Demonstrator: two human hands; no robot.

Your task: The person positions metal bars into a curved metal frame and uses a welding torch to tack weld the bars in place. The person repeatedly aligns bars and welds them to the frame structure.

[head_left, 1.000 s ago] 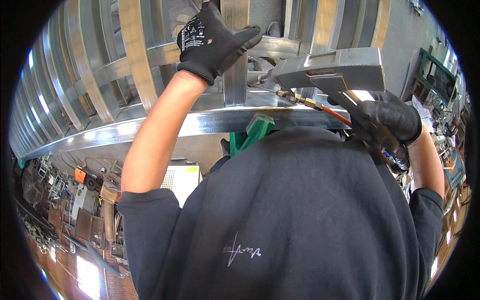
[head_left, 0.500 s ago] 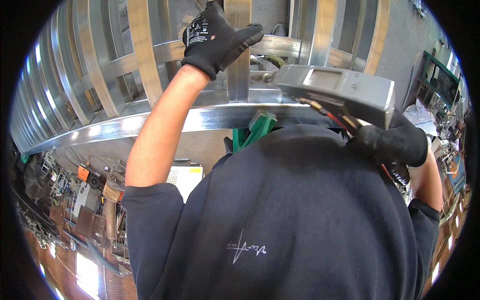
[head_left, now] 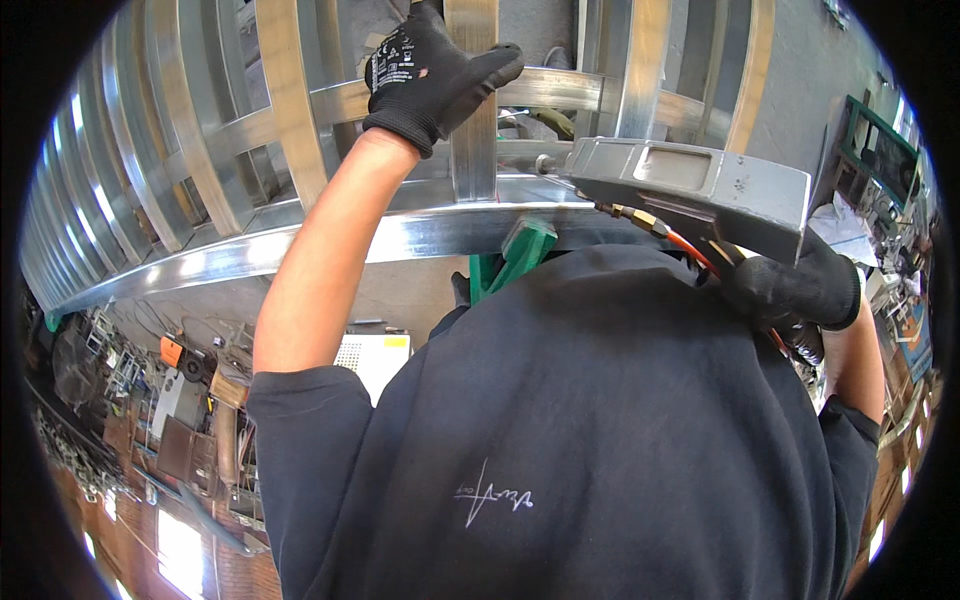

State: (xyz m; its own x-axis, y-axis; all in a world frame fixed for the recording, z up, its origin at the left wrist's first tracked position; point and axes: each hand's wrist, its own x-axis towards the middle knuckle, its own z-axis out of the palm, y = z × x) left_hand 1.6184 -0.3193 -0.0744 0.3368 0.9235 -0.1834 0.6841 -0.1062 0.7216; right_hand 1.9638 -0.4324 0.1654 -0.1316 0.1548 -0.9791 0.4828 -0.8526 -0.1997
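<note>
My left hand (head_left: 425, 75), in a black glove, grips an upright metal bar (head_left: 475, 160) of a ladder-like frame, its thumb laid across the bar just above a cross rail (head_left: 550, 88). The fingertips run out of view at the top. In my right black-gloved hand (head_left: 790, 285) is a grey, boxy welding gun (head_left: 690, 175), held above the frame's near rail (head_left: 400, 240). Its short nozzle (head_left: 545, 165) points left toward the bar. A brass fitting (head_left: 640, 220) and an orange hose (head_left: 695, 252) run along its underside; my grip on the handle is partly hidden.
A green support (head_left: 525, 250) stands under the near rail. Many parallel bars (head_left: 180, 120) stretch away left. A white perforated box (head_left: 380, 360) lies below the frame. Metal scraps and tools (head_left: 180, 400) crowd the left; a green frame (head_left: 880, 150) stands at right.
The welding gun has shifted slightly right and down, and its nozzle is a little farther from the bar. My left hand stays in almost the same place.
</note>
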